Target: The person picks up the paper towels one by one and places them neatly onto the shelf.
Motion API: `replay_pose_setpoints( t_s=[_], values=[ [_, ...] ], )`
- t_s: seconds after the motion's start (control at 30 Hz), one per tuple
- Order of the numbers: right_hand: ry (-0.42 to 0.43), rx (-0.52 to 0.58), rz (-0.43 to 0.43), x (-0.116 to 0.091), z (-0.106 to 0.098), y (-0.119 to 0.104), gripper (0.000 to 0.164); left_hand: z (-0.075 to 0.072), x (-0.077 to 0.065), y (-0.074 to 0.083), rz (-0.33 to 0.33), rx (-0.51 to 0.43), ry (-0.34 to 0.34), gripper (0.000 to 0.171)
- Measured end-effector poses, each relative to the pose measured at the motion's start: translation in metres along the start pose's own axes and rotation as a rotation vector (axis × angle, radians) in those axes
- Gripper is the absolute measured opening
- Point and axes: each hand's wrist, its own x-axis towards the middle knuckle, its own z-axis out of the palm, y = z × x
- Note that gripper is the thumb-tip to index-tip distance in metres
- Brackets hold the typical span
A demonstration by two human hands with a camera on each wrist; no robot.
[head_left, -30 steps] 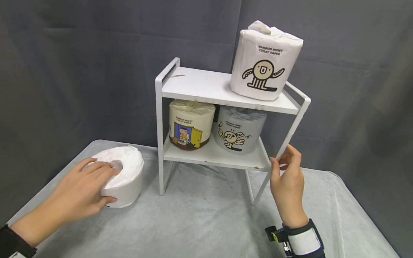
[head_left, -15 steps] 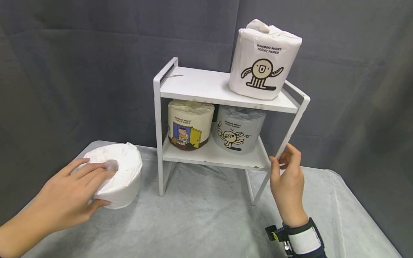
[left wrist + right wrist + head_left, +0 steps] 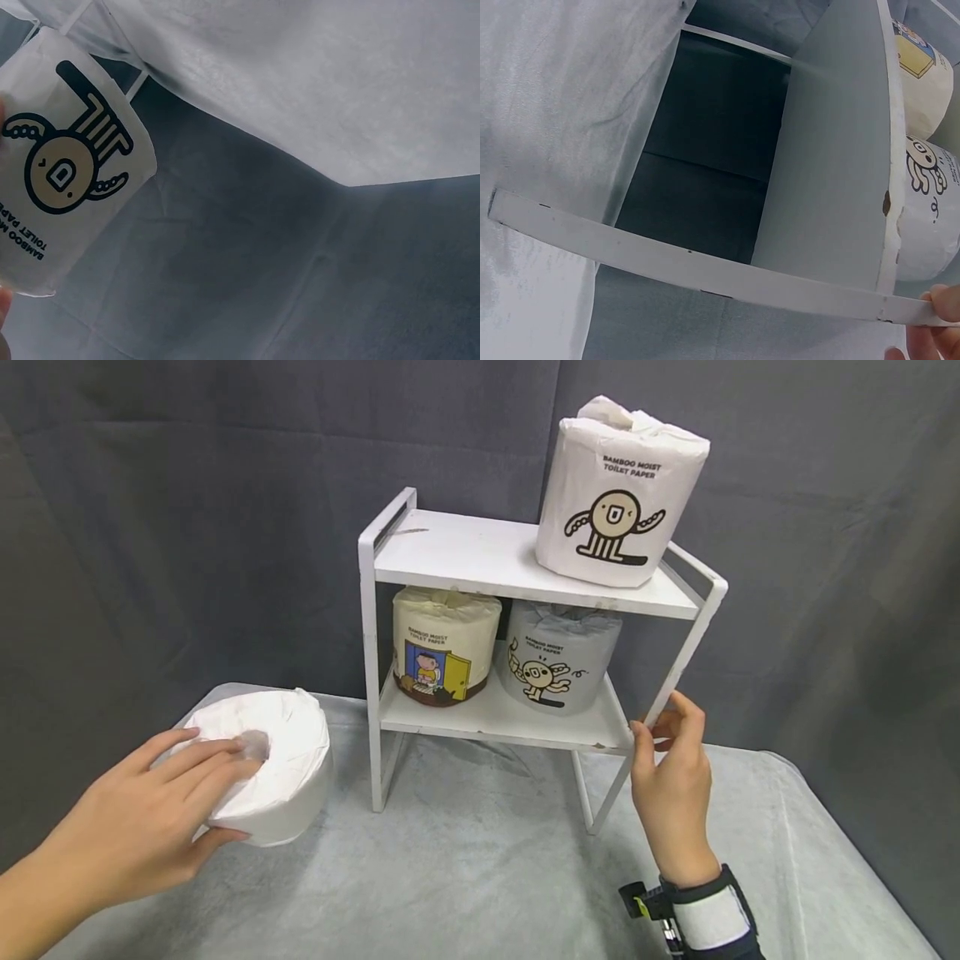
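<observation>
My left hand (image 3: 150,810) grips a white toilet paper roll (image 3: 292,752) at the left, its fingers over the top near the core hole and its thumb on the near side. In the left wrist view that roll (image 3: 79,172) shows a printed cartoon figure. Whether its base touches the table I cannot tell. My right hand (image 3: 675,785) pinches the right front leg of a white two-tier shelf (image 3: 465,539) between thumb and fingers. A white wrapped roll (image 3: 622,502) stands on the top tier. On the lower tier sit a cream roll (image 3: 446,647) and a grey roll (image 3: 562,660), side by side.
The shelf stands on a table with a pale grey cloth (image 3: 465,877). Behind it hangs a dark grey curtain (image 3: 225,527). In the right wrist view, the lower tier's underside (image 3: 825,150) and a leg (image 3: 690,259) fill much of the frame.
My left hand has moved a little leftward with the toilet paper roll, which now looks slightly tilted. My right hand keeps its hold on the shelf leg. The view has shifted slightly.
</observation>
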Motion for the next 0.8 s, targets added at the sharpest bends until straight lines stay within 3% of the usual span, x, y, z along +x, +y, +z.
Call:
replay_pose_setpoints(
  t_s=[0.4, 0.8],
  values=[
    [0.004, -0.01, 0.007, 0.0, 0.0, -0.001, 0.047, -0.011, 0.009, 0.012, 0.058, -0.027, 0.017, 0.049],
    [-0.002, -0.002, 0.014, -0.001, 0.0, 0.0, 0.047, -0.014, 0.013, 0.025, 0.064, -0.053, -0.017, 0.045]
  ],
)
